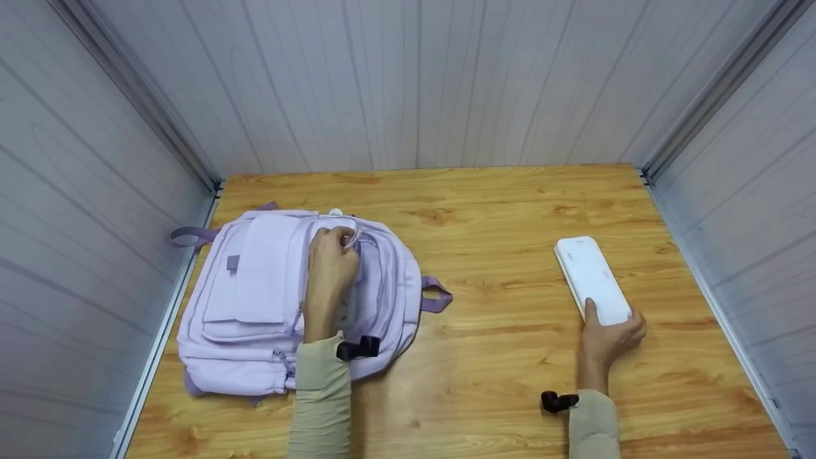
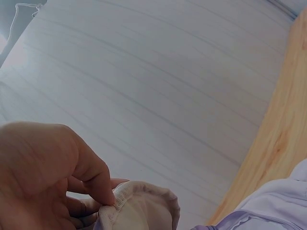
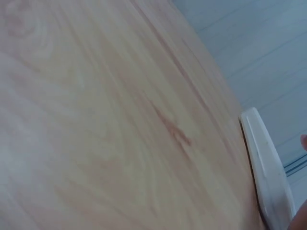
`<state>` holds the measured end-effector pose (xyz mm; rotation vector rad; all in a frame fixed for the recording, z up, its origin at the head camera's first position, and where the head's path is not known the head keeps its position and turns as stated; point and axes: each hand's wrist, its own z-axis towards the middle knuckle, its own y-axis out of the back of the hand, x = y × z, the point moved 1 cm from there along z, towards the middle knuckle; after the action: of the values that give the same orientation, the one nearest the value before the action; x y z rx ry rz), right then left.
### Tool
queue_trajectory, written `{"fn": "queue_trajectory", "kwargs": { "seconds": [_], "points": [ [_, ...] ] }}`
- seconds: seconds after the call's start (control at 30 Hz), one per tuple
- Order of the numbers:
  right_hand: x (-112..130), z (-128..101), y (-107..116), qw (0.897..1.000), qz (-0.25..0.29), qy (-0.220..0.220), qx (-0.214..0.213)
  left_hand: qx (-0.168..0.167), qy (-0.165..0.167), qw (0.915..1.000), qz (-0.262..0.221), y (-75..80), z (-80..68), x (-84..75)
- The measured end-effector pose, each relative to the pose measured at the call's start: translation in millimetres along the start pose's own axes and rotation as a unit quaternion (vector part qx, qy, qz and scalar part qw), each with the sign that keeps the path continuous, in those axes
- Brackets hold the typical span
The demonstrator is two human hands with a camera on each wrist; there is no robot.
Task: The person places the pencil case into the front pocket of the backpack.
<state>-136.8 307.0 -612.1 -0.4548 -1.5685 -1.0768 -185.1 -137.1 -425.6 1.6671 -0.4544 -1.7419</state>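
A lilac backpack [image 1: 255, 274] lies on its back on the wooden tabletop, its zipped compartment gaping toward the right. My left hand [image 1: 333, 264] pinches the fabric edge of that opening between thumb and fingers. In the left wrist view, the left hand [image 2: 43, 172] grips a pale bound hem [image 2: 144, 194]. At the right, a long white case [image 1: 590, 274] with rounded corners rests on the table. My right hand [image 1: 611, 338] holds its near end, thumb on the left side and fingers on the right. The right wrist view catches only the case's side [image 3: 266, 167] and a bit of the fingers.
The wooden tabletop [image 1: 484, 357] is bounded by a pale panelled wall [image 1: 414, 83] at the back and panels on both sides. A purple carrying loop [image 1: 437, 303] sticks out from the backpack's right side, and a strap [image 1: 188, 234] reaches the left panel.
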Motion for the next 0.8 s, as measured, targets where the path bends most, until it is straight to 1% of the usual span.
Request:
{"fn": "queue_trajectory", "kwargs": {
  "seconds": [0.1,0.17,0.27,0.37,0.53,0.8],
  "points": [
    [-5.1,2.5,1.3,0.999,-0.007,-0.035,0.03,0.002,0.004,1.0,-0.001,0.1,0.3,0.4],
    [-7.8,3.3,2.2,0.997,-0.016,-0.049,0.054,0.003,0.005,1.0,-0.002,-0.1,0.8,0.6],
    [-10.7,3.9,3.5,0.995,-0.041,-0.047,0.077,0.005,0.008,1.0,-0.003,-1.2,1.3,0.5],
    [-12.2,4.7,4.6,0.995,-0.057,-0.029,0.08,0.0,0.003,1.0,-0.003,-1.7,1.2,-0.3],
    [-14.7,8.1,6.8,0.995,-0.058,-0.012,0.077,-0.008,-0.005,1.0,0.0,-2.1,0.7,-0.6],
    [-13.9,8.6,12.4,0.993,-0.052,-0.037,0.096,-0.006,-0.003,1.0,0.001,-2.1,0.2,0.3]
  ]
}}
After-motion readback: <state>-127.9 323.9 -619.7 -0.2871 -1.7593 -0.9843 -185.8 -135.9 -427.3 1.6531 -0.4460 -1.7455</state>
